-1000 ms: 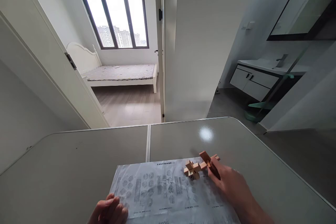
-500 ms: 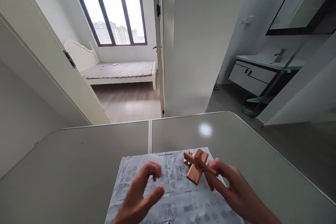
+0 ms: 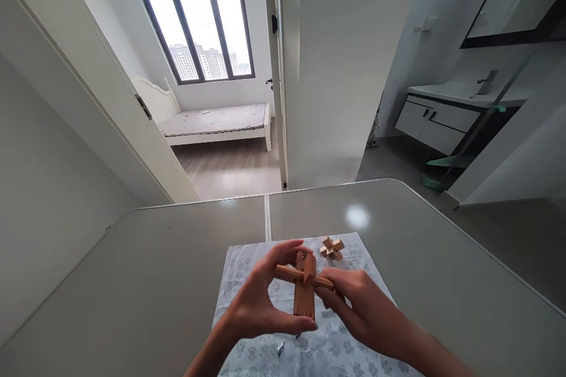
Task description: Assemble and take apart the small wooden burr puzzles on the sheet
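A reddish-brown wooden interlocking puzzle (image 3: 304, 297) of crossed bars is held up over a printed paper sheet. My left hand (image 3: 260, 297) spans its upright block, with the fingers at the top end and the thumb at the bottom end. The fingertips of my right hand (image 3: 358, 300) pinch the right end of its crossbar. Dark marks show on the block's ends. Behind my right hand, a smaller, paler wooden burr puzzle (image 3: 331, 249) rests on the sheet (image 3: 241, 256), which carries printed diagrams.
The sheet lies on a grey table (image 3: 177, 265) with a pale seam (image 3: 267, 218) and rounded far corners. Beyond stand a doorway, a bed (image 3: 216, 121) under a window, and a washbasin cabinet (image 3: 437, 118) at the right. A small dark scrap (image 3: 280, 349) lies on the paper.
My right hand has brought the brown puzzle leftward and turned its block more upright. My left hand, open before, has closed on it. The paler puzzle now shows fully. The view has shifted slightly.
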Action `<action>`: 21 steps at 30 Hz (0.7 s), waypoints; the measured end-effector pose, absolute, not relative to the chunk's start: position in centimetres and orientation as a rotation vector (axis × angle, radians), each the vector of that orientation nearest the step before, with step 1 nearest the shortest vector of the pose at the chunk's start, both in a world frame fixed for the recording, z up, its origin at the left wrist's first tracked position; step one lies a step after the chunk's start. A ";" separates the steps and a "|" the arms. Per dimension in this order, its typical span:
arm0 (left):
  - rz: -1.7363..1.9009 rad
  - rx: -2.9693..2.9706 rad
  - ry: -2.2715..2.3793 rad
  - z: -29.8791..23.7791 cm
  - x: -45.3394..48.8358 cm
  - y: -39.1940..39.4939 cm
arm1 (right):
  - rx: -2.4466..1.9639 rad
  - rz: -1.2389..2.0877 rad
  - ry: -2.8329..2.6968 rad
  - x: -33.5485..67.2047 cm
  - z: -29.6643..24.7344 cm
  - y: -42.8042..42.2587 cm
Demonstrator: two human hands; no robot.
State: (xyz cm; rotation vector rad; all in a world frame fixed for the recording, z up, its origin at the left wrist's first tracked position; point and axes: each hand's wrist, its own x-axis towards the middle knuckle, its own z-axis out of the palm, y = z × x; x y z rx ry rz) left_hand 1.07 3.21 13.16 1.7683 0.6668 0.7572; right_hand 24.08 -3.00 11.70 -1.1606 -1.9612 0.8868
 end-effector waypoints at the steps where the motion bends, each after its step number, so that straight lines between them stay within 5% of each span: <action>1: 0.775 1.790 0.673 13.4 0.9 3.0 | -1.169 0.865 -1.969 23.9 11.9 -3.1; 21: 0.714 1.784 0.622 15.4 -0.5 3.6 | -1.133 0.828 -2.090 23.5 15.5 -3.6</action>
